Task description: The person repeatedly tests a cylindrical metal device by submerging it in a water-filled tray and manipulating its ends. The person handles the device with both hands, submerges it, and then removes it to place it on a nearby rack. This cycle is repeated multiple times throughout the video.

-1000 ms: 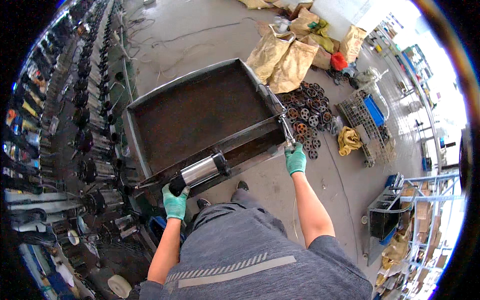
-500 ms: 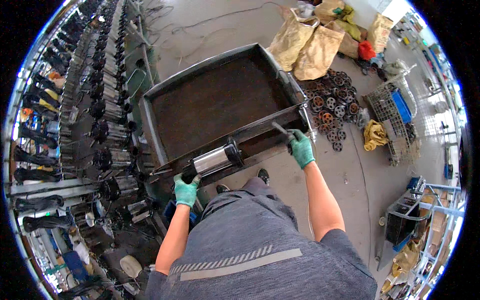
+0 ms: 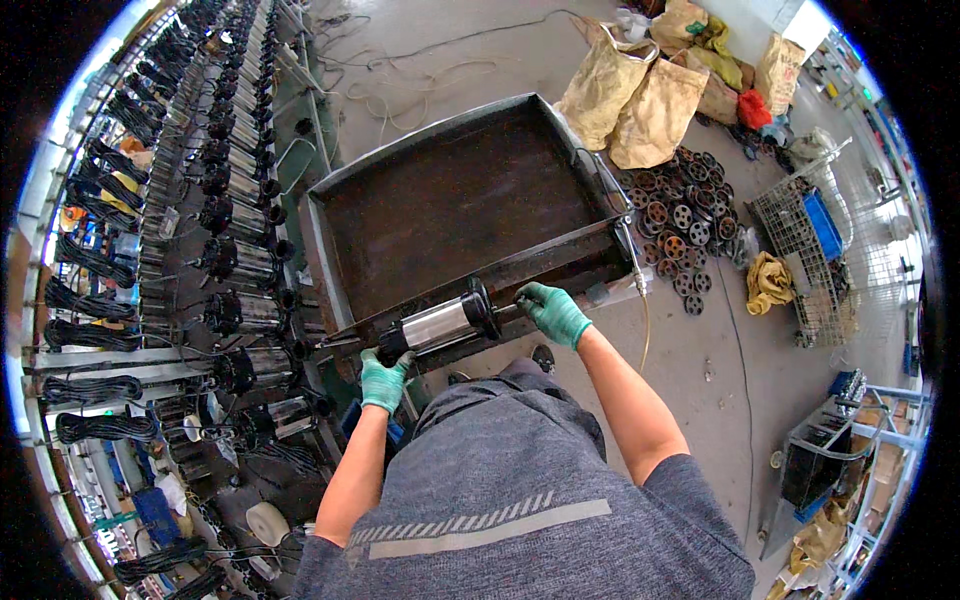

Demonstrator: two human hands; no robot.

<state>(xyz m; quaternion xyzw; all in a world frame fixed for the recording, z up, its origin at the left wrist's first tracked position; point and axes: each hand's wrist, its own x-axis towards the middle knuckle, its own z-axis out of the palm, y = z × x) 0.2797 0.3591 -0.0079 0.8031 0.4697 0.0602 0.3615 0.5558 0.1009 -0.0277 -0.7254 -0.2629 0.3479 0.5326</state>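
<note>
A cylindrical motor [image 3: 437, 325] with a shiny steel body and black ends lies across the front ledge of a dark metal tray [image 3: 330, 270]. My left hand [image 3: 384, 380], in a green glove, is closed around the motor's left black end. Close to its right end, where a thin shaft sticks out toward me, my gloved right hand [image 3: 555, 313] has its fingers pinched together. Something small and dark sits at those fingertips, mostly hidden, so its kind cannot be made out.
To the left stand rows of similar motors [image 3: 240, 260] with coiled black cables [image 3: 105, 427]. Beyond the tray's right corner lies a heap of spoked wheels [image 3: 685, 215], with tan sacks [image 3: 655, 110] behind. A wire cart [image 3: 800, 240] stands at the right. A hose [image 3: 645, 330] hangs off the tray's corner.
My right hand has moved left and down, from the tray's right corner to the motor's shaft end. The grey bar-like piece that stuck out of it no longer shows. My left hand keeps its grip.
</note>
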